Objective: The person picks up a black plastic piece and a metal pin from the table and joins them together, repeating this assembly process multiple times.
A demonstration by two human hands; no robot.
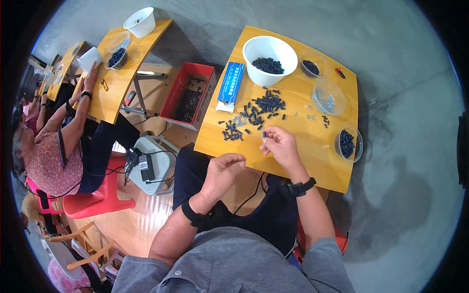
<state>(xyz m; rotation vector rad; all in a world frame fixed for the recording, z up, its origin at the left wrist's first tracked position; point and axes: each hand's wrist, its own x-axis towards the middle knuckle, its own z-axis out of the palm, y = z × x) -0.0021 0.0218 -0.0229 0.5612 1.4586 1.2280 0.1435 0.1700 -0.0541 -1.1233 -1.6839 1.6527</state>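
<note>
Seated at the desk [312, 161], we pinch one dark piece [264, 134] in our right hand [279, 145] near the front edge, just below the loose pile [256, 112]; our left hand [223, 168], curled and seemingly empty, waits off that edge. Sorting seems midway; next comes careful placing.

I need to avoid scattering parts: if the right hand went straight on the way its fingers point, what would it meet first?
The right hand points up-left across the table, pinching a small dark piece. First in line, probably, is the loose pile of dark pieces; depth is uncertain.
</note>
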